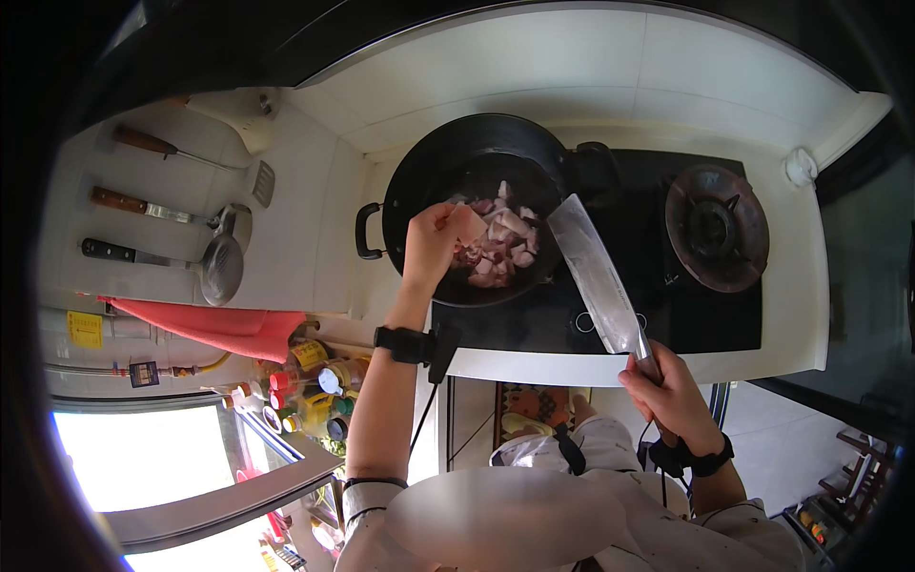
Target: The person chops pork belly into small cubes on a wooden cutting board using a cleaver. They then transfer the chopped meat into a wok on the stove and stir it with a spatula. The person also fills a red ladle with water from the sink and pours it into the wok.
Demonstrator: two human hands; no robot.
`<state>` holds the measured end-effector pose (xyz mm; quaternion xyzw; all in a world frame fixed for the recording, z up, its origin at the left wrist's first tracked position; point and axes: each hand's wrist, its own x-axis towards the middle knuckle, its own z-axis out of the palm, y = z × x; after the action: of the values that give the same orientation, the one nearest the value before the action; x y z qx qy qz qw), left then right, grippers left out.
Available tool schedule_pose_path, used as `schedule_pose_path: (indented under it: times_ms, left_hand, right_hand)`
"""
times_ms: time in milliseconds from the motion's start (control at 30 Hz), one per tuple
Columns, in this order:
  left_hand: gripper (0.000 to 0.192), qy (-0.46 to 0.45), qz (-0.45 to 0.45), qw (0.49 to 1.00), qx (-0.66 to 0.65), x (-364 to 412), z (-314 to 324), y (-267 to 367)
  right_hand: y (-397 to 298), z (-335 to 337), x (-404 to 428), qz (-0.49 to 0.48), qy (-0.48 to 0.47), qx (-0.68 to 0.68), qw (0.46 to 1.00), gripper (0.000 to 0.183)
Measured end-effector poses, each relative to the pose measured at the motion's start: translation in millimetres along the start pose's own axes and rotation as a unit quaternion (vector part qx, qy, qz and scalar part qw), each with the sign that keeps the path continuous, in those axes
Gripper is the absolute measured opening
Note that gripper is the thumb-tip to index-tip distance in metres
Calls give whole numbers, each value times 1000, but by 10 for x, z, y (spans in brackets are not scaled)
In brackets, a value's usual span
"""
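Observation:
A deep black wok (493, 136) with side handles sits on the left part of the gas hob (493, 325). Chunks of raw meat (504, 239) lie heaped in its bottom. Over the heap, my left hand (431, 239) pinches a flat, pale pink piece of meat (468, 224) between thumb and fingers. My right hand (665, 390) grips the handle of a cleaver (593, 275), whose broad blade slants up and left across the hob. The blade's far end is close to the wok's right rim.
A bare burner (715, 227) is on the hob's right. Slotted turner (261, 179), ladle and skimmer (223, 268) hang on the left wall. Below them are a red cloth (229, 329) and several bottles (307, 393). A tiled wall (557, 64) rises behind the wok.

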<state>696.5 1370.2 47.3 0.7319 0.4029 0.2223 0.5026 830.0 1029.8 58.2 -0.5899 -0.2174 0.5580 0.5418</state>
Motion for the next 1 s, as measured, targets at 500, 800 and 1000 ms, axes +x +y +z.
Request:
schedule_pose_path:
  times_ms: [500, 800, 1000]
  left_hand:
    - [20, -8, 87, 865, 494, 402, 105, -146]
    - [21, -256, 239, 641, 683, 432, 293, -262]
    - [15, -95, 96, 790, 598, 980, -25, -35]
  right_hand:
    - [-43, -227, 129, 18, 40, -14, 999, 16]
    - [-65, -265, 154, 18, 50, -10, 999, 16]
    - [-118, -275, 141, 22, 58, -25, 998, 17]
